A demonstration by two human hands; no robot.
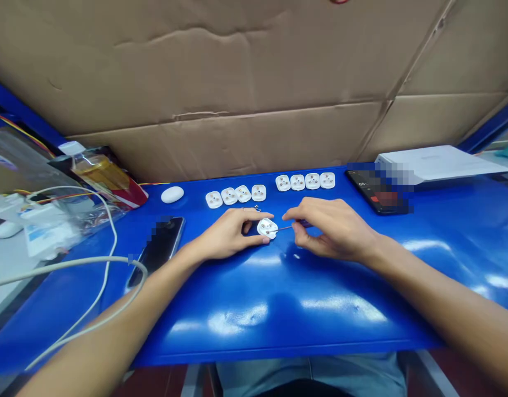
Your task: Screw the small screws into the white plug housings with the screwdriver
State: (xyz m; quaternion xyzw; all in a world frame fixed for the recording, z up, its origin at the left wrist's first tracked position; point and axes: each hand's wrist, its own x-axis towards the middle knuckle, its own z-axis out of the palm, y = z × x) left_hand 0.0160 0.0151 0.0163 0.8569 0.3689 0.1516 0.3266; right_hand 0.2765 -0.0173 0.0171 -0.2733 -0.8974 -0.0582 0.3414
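Note:
My left hand [231, 234] pinches a small white plug part [266, 226] with brass contacts against the blue table [279, 309], thumb and forefinger around it. My right hand [332, 229] is closed on a thin screwdriver [287, 226] whose tip touches the part. Behind my hands lie two rows of similar white plug parts, one on the left [236, 195] and one on the right [305, 181]. A few tiny screws [257, 208] lie just behind my left hand.
A dark phone [158, 249] lies flat to the left, with a white oval case [172, 194] behind it. A white cable [101, 264] loops over my left arm. A second phone [373, 190] and white box [438, 162] sit at the right. Cardboard [254, 82] walls the back.

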